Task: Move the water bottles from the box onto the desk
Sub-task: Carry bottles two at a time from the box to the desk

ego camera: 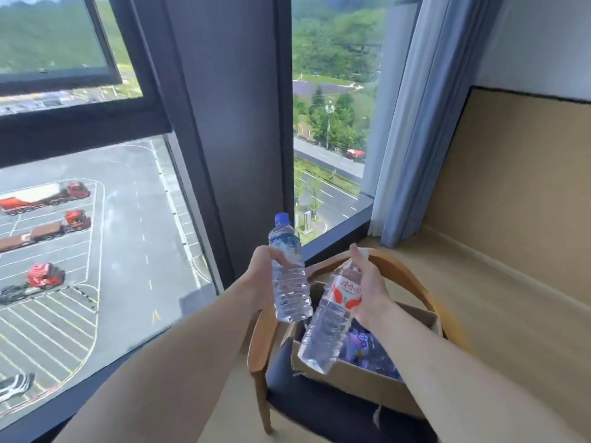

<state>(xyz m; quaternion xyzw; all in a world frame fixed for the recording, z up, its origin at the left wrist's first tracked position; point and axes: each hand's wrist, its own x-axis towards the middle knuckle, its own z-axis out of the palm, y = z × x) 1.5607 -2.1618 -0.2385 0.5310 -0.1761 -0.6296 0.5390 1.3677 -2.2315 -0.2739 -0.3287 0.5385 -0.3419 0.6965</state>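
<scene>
Above the cardboard box point(367, 383), left hand point(260, 273) fingers wrap the blue-capped bottle point(289, 273); right hand point(367, 282) grips the red-labelled bottle point(332, 314).

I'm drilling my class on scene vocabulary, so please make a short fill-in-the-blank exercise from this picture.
1. The left hand holds a bottle with a ____ cap.
2. The right hand holds a bottle whose label is white and ____.
3. The cardboard box sits on the ____.

Missing words: blue; red; chair
</scene>
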